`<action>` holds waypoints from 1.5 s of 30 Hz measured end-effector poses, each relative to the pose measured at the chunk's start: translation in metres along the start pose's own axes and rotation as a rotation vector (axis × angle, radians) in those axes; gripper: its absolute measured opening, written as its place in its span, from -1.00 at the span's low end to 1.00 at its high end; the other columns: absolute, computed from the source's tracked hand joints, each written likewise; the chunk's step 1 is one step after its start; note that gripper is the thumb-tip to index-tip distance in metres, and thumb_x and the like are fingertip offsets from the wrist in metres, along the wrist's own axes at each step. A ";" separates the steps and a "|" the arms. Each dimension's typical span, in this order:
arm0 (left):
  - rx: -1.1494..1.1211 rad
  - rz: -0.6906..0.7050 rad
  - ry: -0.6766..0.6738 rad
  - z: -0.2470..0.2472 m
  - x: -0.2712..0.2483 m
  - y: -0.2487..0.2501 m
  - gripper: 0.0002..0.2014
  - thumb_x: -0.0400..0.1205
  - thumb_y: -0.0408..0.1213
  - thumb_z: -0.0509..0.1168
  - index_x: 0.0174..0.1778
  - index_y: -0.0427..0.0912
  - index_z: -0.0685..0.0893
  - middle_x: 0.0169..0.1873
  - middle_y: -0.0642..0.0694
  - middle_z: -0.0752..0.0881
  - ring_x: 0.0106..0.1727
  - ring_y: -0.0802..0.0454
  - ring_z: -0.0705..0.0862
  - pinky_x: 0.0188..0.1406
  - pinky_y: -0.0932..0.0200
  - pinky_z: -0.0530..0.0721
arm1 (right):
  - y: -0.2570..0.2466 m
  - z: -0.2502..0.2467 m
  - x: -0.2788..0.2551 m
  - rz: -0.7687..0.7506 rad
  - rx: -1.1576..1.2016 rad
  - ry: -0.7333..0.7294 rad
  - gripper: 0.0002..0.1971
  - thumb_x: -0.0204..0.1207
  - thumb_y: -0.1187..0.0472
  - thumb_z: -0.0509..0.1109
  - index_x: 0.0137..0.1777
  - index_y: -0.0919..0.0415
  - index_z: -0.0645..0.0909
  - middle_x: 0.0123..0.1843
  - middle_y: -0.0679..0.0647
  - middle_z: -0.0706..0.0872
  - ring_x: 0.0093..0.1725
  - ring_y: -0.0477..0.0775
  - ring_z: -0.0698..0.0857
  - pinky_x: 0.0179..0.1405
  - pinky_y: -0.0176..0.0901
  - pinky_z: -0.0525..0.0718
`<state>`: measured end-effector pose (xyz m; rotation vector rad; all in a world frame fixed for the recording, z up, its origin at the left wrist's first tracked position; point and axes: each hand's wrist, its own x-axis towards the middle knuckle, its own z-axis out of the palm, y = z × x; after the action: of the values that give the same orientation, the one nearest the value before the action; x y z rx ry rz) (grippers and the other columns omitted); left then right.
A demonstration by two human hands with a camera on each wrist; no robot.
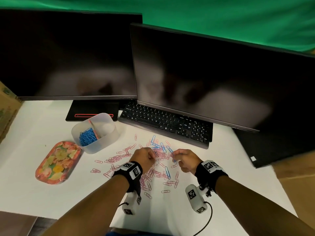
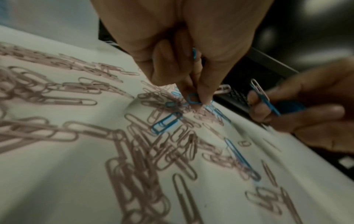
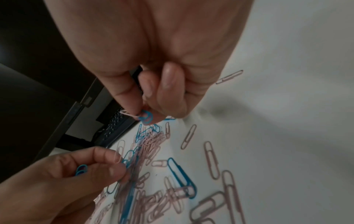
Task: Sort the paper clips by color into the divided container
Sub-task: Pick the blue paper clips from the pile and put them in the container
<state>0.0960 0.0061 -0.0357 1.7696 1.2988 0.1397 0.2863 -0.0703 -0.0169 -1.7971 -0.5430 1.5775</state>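
Left hand [image 2: 184,63]: grip pinched on blue clip [image 2: 193,98] at heap [image 1: 158,153] top. Right hand [image 3: 153,72]: grip pinching blue clip with pink one snagged [image 3: 142,116] (a tangle, likely). Loose clips cover white bench [image 1: 42,126]; divided container [image 1: 109,142] left, blue in one compartment. Clips light, stiff, slick, prone to hooking; best nipped at rounded end, lifted slowly.

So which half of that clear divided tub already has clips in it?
The left compartment of the translucent plastic tub: it holds blue paper clips; the right one looks empty.
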 end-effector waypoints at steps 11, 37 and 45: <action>-0.261 -0.131 -0.065 -0.012 0.001 0.003 -0.78 0.62 -0.36 0.31 0.12 -0.06 0.74 -0.16 -0.01 0.72 -0.33 0.15 0.59 -0.29 0.33 0.52 | -0.001 0.001 -0.003 -0.009 0.047 -0.053 -0.91 0.50 0.47 0.40 -0.10 0.30 0.62 -0.43 0.06 0.63 -0.67 -0.11 0.19 -0.64 -0.42 0.08; -1.229 -0.449 0.396 -0.167 -0.022 -0.033 -0.73 0.69 -0.07 0.12 -0.29 -0.08 0.49 -0.48 -0.03 0.54 -0.48 0.04 0.50 -0.41 0.20 0.41 | -0.126 0.210 0.033 -0.164 -0.283 -0.296 -0.77 0.62 0.35 0.22 -0.29 0.17 0.44 -0.43 0.18 0.53 -0.58 0.06 0.42 -0.68 -0.39 0.37; -1.127 -0.514 0.427 -0.199 -0.011 -0.049 -0.74 0.69 -0.15 0.21 0.25 -0.17 0.53 0.16 -0.34 0.66 0.10 -0.30 0.69 0.13 -0.22 0.70 | -0.148 0.270 0.048 -0.171 -0.636 -0.233 -0.71 0.63 0.34 0.15 0.19 0.39 0.66 -0.24 0.24 0.72 -0.38 0.12 0.66 -0.41 -0.13 0.68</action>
<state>-0.0547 0.1169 0.0498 0.4412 1.4775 0.8067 0.0493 0.1224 0.0458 -1.9377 -1.3968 1.6119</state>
